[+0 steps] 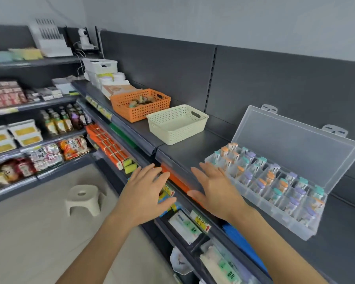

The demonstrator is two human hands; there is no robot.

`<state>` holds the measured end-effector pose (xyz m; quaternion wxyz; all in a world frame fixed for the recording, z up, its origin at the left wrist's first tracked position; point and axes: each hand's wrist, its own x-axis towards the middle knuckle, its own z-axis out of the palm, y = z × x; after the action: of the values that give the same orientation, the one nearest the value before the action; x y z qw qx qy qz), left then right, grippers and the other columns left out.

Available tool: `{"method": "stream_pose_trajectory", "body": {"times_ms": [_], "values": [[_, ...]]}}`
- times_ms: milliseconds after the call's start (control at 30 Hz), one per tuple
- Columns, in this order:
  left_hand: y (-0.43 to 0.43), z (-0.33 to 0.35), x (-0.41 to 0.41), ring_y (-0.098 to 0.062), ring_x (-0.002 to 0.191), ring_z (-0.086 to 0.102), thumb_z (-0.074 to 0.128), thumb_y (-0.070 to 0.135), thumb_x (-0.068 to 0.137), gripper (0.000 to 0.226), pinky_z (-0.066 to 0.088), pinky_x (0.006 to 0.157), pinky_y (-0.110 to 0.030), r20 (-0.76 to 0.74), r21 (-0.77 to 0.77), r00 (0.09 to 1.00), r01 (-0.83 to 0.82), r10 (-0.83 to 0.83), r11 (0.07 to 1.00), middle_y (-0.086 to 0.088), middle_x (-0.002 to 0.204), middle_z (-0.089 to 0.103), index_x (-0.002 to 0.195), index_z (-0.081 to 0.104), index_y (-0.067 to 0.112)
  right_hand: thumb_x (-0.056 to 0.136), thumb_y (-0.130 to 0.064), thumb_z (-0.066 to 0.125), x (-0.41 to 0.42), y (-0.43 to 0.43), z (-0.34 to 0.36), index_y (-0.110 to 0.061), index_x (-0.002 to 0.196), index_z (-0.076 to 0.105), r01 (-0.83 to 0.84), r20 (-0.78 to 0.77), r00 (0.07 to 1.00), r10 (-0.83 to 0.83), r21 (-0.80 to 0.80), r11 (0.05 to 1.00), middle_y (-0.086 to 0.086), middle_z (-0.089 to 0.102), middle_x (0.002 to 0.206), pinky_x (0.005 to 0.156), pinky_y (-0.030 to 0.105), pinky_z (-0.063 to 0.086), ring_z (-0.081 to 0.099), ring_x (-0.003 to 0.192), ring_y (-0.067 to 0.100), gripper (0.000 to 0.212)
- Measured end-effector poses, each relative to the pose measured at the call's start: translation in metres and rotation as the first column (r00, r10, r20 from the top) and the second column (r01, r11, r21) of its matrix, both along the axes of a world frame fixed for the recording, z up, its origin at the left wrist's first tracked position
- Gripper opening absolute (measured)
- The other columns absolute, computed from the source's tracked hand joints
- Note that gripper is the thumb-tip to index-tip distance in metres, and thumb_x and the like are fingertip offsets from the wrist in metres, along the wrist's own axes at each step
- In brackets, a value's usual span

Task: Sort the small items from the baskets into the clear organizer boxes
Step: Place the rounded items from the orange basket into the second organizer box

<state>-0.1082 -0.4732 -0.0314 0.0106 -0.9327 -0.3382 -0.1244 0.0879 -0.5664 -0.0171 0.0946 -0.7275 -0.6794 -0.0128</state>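
A clear organizer box (252,191) lies on the dark shelf at the right, its lid (295,148) standing open against the back panel. Its compartments hold several small capped bottles (262,184) in orange, teal and purple. Left of it stands a cream basket (177,124), which looks empty. Farther left an orange basket (139,104) holds several small items. My left hand (146,193) and my right hand (213,188) hover open, fingers spread, in front of the shelf edge, holding nothing. The right hand is just left of the organizer box.
The shelf's front rail (172,160) runs diagonally under my hands. White bins (100,67) and flat packs stand at the shelf's far end. Lower shelves hold packaged goods. A cream stool (83,198) stands on the floor at the left, beside stocked side shelves.
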Motion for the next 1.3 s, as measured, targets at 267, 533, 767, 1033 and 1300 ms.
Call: {"method": "stream_pose_trajectory", "body": {"times_ms": [267, 533, 767, 1033, 1300], "values": [[0.092, -0.003, -0.027, -0.028, 0.125, 0.05, 0.037, 0.066, 0.08, 0.069, 0.034, 0.105, -0.047, -0.054, 0.022, 0.991, -0.124, 0.125, 0.992, -0.003, 0.129, 0.058, 0.128, 0.057, 0.021, 0.091, -0.051, 0.049, -0.02, 0.124, -0.008, -0.019, 0.147, 0.028, -0.131, -0.079, 0.988, 0.135, 0.051, 0.99, 0.01, 0.023, 0.154, 0.117, 0.041, 0.007, 0.012, 0.145, 0.025, 0.068], [0.209, 0.014, -0.042, -0.023, 0.138, 0.033, 0.03, 0.07, 0.08, 0.076, 0.018, 0.113, -0.039, -0.044, 0.035, 0.977, -0.205, 0.207, 0.978, 0.0, 0.144, 0.044, 0.141, 0.042, 0.026, 0.092, -0.05, 0.048, -0.027, 0.258, 0.011, -0.018, 0.148, 0.027, -0.207, -0.086, 0.973, 0.215, 0.088, 0.974, 0.009, 0.021, 0.155, 0.119, 0.04, 0.009, 0.011, 0.145, 0.023, 0.068], [0.294, 0.002, -0.06, -0.024, 0.134, 0.039, 0.033, 0.067, 0.082, 0.071, 0.026, 0.11, -0.04, -0.047, 0.027, 0.972, -0.229, 0.23, 0.973, -0.001, 0.14, 0.05, 0.137, 0.048, 0.025, 0.093, -0.051, 0.047, -0.04, 0.344, 0.004, -0.018, 0.149, 0.025, -0.212, -0.051, 0.976, 0.213, 0.023, 0.977, 0.009, 0.02, 0.156, 0.118, 0.036, 0.007, 0.009, 0.145, 0.022, 0.069], [0.416, 0.003, -0.076, -0.02, 0.145, 0.012, 0.014, 0.074, 0.077, 0.086, 0.008, 0.118, -0.038, -0.054, -0.045, 0.995, -0.08, 0.078, 0.996, 0.001, 0.155, 0.023, 0.149, 0.023, 0.027, 0.09, -0.046, 0.055, -0.065, 0.439, 0.0, -0.016, 0.14, 0.042, -0.061, -0.062, 0.996, 0.066, 0.09, 0.994, 0.01, 0.038, 0.145, 0.115, 0.044, 0.023, 0.029, 0.137, 0.029, 0.06], [0.528, 0.02, -0.101, -0.019, 0.144, 0.015, 0.009, 0.075, 0.074, 0.09, 0.014, 0.118, -0.038, -0.09, -0.007, 0.994, 0.065, -0.066, 0.998, 0.002, 0.153, 0.026, 0.148, 0.025, 0.027, 0.09, -0.045, 0.055, -0.095, 0.506, 0.018, -0.019, 0.134, 0.047, 0.162, -0.161, 0.975, -0.151, 0.055, 0.985, 0.003, 0.038, 0.142, 0.108, 0.032, 0.035, 0.037, 0.132, 0.024, 0.051]]}}
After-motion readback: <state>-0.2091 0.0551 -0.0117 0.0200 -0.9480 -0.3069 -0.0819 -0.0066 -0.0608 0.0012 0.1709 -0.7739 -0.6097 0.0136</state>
